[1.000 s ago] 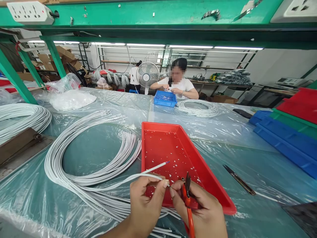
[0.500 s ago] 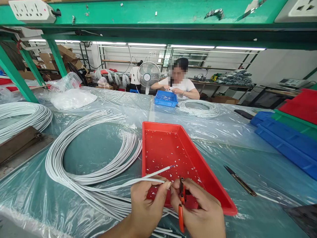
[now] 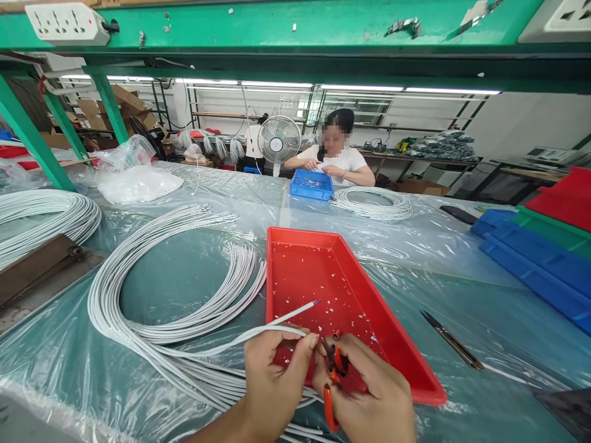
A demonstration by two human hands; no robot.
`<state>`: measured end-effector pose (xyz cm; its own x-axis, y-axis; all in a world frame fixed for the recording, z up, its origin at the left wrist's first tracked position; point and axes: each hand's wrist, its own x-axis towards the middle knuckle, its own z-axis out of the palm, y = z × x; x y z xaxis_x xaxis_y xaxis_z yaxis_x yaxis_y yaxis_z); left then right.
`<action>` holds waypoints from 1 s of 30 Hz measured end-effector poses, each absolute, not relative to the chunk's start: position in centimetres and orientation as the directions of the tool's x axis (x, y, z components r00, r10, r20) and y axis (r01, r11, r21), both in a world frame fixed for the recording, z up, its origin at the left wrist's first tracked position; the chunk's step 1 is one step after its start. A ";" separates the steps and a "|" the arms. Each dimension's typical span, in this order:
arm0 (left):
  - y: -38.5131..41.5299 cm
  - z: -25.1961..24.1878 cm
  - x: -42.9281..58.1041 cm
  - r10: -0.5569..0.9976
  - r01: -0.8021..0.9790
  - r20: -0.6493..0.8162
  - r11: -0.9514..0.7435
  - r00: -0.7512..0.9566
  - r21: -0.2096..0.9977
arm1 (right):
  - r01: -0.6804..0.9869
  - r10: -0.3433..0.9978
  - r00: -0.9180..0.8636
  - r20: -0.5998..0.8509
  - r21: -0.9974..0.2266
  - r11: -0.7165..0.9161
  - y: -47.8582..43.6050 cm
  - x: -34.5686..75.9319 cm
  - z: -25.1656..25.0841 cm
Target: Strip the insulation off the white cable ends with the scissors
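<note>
Near the front edge of a red tray point(image 3: 392, 332), my left hand point(image 3: 277, 363) pinches a white cable point(image 3: 263, 331) close to its end. A second cable end with a bluish tip point(image 3: 302, 309) sticks out above that hand, over the tray. My right hand point(image 3: 369, 387) grips small orange-handled cutters point(image 3: 331, 363), their dark jaws close to the pinched cable end. Whether the jaws touch the cable I cannot tell. The cable leads back to a large white coil point(image 3: 111, 289) on the left, with more strands running under my left wrist. Small white scraps lie in the tray.
Tweezers point(image 3: 450, 338) lie right of the tray, and stacked blue bins point(image 3: 535, 258) stand beyond. Another coil point(image 3: 50, 215) and a metal block point(image 3: 39, 264) sit at left. Across the table a person point(image 3: 341, 154) works over a blue tray point(image 3: 311, 194). A green beam point(image 3: 277, 27) spans overhead.
The cutters have turned in my right hand, with their jaws now tilted left toward the cable end. My left hand keeps its pinch. The whole view has shifted slightly.
</note>
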<state>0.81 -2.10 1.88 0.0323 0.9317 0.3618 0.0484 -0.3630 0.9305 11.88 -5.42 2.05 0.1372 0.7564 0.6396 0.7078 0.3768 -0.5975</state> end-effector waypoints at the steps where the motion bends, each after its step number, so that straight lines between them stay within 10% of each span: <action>1: -2.1 1.9 0.8 0.939 0.029 0.343 -0.344 0.035 0.939 | 0.704 0.754 0.139 0.642 -0.600 0.381 -5.4 11.9 2.1; 14: -2.0 2.2 1.2 0.972 -0.134 0.236 -0.232 0.012 0.963 | 0.644 0.772 0.200 0.603 -0.675 0.361 -5.5 12.2 2.3; 30: -1.8 1.8 1.4 0.984 -0.141 0.170 -0.161 0.058 0.977 | 0.772 0.761 -0.042 0.648 -0.463 0.436 -5.4 12.7 1.3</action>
<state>1.42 -1.81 1.81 0.0577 0.9838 0.1700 -0.1411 -0.1605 0.9769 12.72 -5.44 1.33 -0.0417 0.7606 0.6478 0.7718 0.4363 -0.4626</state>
